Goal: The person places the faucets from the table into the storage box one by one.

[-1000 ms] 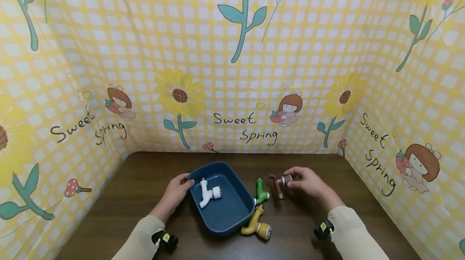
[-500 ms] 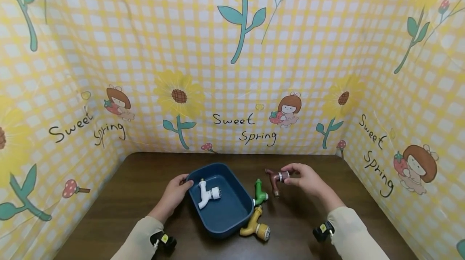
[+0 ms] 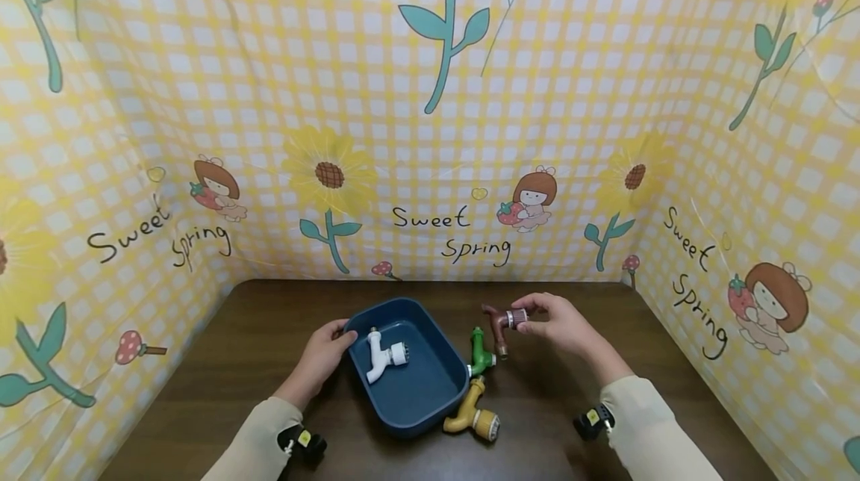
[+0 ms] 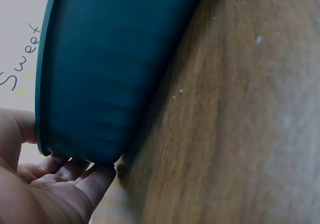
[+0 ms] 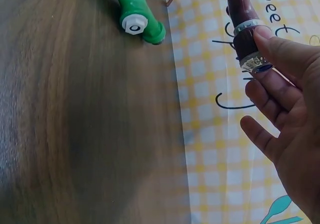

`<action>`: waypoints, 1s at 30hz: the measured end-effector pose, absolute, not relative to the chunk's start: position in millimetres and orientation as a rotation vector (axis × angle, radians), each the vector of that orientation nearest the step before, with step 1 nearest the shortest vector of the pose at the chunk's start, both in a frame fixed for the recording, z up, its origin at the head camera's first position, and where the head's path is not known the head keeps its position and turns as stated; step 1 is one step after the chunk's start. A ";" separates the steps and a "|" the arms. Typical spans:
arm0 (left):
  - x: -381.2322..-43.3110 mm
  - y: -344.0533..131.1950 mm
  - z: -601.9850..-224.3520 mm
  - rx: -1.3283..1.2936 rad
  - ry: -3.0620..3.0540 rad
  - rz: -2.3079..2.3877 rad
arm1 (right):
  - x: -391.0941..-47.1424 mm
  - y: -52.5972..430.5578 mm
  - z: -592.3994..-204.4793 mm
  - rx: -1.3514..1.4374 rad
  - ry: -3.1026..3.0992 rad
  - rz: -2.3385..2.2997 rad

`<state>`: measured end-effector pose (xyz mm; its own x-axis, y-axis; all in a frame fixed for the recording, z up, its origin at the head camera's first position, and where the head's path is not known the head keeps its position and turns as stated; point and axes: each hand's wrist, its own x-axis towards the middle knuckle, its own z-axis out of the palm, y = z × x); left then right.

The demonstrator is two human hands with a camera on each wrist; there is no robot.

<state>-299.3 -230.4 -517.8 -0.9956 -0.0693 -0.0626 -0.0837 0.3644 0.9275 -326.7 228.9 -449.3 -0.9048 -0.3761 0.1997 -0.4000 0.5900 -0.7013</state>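
My left hand [image 3: 321, 358] grips the far left corner of a dark blue plastic basin [image 3: 425, 390]. In the left wrist view its thumb is at the rim and the fingers [image 4: 95, 184] are against the outer wall. Inside the basin lies a white tap [image 3: 380, 363]. Between thumb and fingers, my right hand [image 3: 561, 326] pinches a brown tap [image 3: 497, 323] by its ribbed, round end, above the table in the right wrist view. A green tap [image 3: 478, 354] lies just left of the brown one, against the basin's right side.
A yellow tap [image 3: 463, 415] rests on the table by the basin's near right corner. The brown wooden table [image 3: 235, 361] is enclosed by yellow checked cloth [image 3: 430, 167] at the back and both sides.
My right hand has carried the brown tap leftward and a little farther back, nearer the green tap. The left hand still holds the basin, which stays in place.
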 end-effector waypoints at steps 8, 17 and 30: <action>-300.8 -230.7 -516.5 -0.158 2.590 1.742 | -327.2 221.7 -443.3 0.735 -2.747 1.192; -300.4 -231.3 -517.8 -0.143 2.591 1.743 | -324.4 214.9 -437.8 0.743 -2.757 1.188; -301.9 -231.4 -518.4 -0.139 2.595 1.736 | -322.4 201.9 -426.5 0.744 -2.763 1.197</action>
<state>-301.9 -231.4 -518.4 -0.9959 -0.0649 -0.0632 -0.0832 0.3791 0.9216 -322.4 201.9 -426.5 -0.8842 -0.4116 0.2209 -0.4427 0.5874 -0.6775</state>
